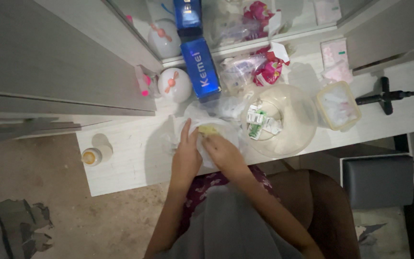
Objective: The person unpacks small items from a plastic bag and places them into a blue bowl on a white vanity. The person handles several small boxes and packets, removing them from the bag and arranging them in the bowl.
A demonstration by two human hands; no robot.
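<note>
hands [207,153] together, seemingly gripping yellow piece [208,129]

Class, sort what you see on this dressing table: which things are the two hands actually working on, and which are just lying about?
In hand:
left hand
right hand
small yellow piece
white wrapper

Lying about:
clear round bowl holding small packets
blue box
white round ornament
square tub
small bottle
</note>
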